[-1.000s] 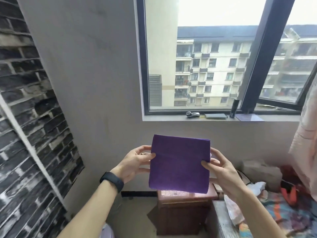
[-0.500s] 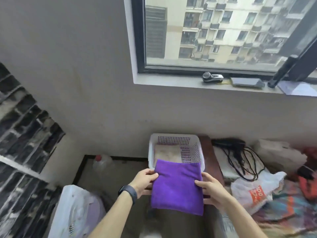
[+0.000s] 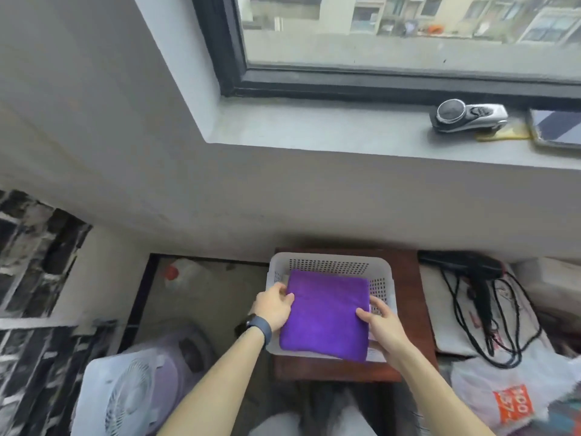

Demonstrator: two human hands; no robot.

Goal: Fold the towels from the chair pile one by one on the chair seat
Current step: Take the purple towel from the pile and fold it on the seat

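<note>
A folded purple towel (image 3: 327,314) lies flat across the top of a white perforated plastic basket (image 3: 327,262). My left hand (image 3: 273,305) grips the towel's left edge, and a dark band sits on that wrist. My right hand (image 3: 380,322) holds the towel's right edge, fingers curled under it. The basket stands on a dark red-brown wooden surface (image 3: 405,278) directly below me. Whatever is in the basket is hidden under the towel.
A black hair dryer (image 3: 468,269) with tangled cords lies to the right. A white plastic bag with an orange label (image 3: 515,401) sits at the lower right. A white fan (image 3: 125,401) stands at the lower left. A windowsill (image 3: 314,127) with a small silver device (image 3: 468,116) runs above.
The towel has come down from chest height to the basket, with both hands still on its edges. The view has tilted downward.
</note>
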